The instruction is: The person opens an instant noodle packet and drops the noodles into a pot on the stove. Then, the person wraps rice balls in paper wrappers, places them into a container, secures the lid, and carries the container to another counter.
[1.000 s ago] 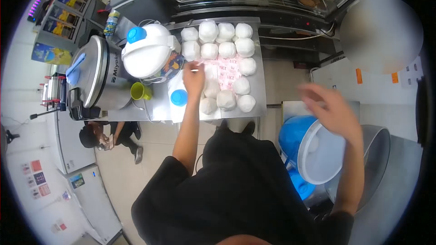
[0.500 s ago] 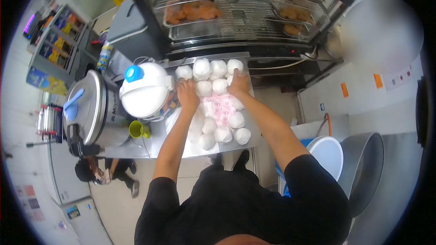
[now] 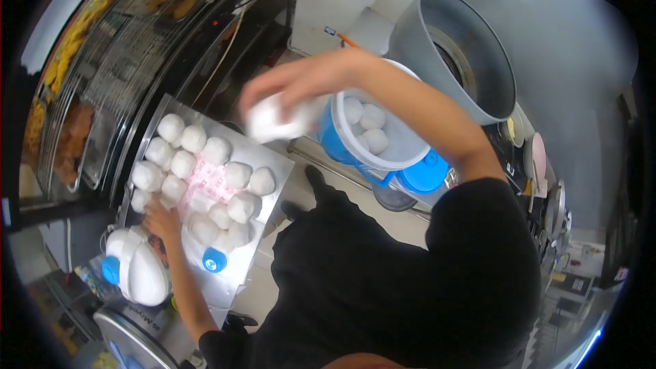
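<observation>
My right hand [image 3: 301, 85] grips a white wrapped ball [image 3: 273, 121], blurred by motion, above the gap between the steel table [image 3: 277, 164] and a blue bucket [image 3: 326, 138]. Inside the bucket's white inner wall lie several more white balls [image 3: 372, 116]. On the table, several white wrapped balls [image 3: 193, 138] surround pink printed paper [image 3: 208, 181]. At their left edge my left hand [image 3: 162, 217] rests with its fingers apart, touching or close beside a ball [image 3: 141, 201]; exact contact is unclear.
A white cooker with a blue knob [image 3: 145, 273] and a large steel pot [image 3: 130, 335] stand by my left arm. A glass food warmer [image 3: 102, 61] borders the table. Beyond the bucket are a deep grey metal pan [image 3: 471, 48] and a blue lid [image 3: 424, 172].
My view has swung right, bringing the bucket and its balls into sight. My right hand has left the table and lifted a white wrapped ball toward the bucket. My left hand stays at the table.
</observation>
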`<act>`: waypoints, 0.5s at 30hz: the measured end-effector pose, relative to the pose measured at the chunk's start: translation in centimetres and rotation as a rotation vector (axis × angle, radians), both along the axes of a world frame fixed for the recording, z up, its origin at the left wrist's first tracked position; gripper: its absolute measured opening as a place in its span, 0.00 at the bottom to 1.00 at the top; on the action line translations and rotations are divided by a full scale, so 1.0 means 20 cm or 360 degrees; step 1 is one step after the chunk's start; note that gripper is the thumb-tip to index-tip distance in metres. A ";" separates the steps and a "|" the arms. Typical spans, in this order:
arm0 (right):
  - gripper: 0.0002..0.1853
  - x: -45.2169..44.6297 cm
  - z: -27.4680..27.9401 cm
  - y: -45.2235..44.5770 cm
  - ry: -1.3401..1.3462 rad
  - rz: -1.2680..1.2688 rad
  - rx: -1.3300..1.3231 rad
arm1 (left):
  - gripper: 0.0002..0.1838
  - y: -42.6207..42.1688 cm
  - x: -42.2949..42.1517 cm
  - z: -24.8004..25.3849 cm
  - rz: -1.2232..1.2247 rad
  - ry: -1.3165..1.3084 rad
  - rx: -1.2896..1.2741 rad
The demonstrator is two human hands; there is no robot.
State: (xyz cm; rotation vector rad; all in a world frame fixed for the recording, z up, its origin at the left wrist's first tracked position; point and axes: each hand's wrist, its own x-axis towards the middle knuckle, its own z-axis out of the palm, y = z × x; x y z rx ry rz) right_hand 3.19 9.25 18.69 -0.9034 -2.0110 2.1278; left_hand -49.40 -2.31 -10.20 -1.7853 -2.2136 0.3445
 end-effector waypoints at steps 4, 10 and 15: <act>0.34 0.62 0.09 -0.29 -0.0399 -0.0593 -0.0320 | 0.45 -0.01 -0.01 0.05 -0.0078 -0.0082 -0.0077; 0.38 0.81 -0.59 -0.41 -0.1180 -0.0778 -0.0140 | 0.40 -0.04 0.25 0.30 -0.0041 -0.0198 -0.0208; 0.41 0.82 -0.87 -0.46 -0.1366 -0.0348 0.0572 | 0.37 -0.08 0.43 0.48 -0.0154 -0.0436 0.0030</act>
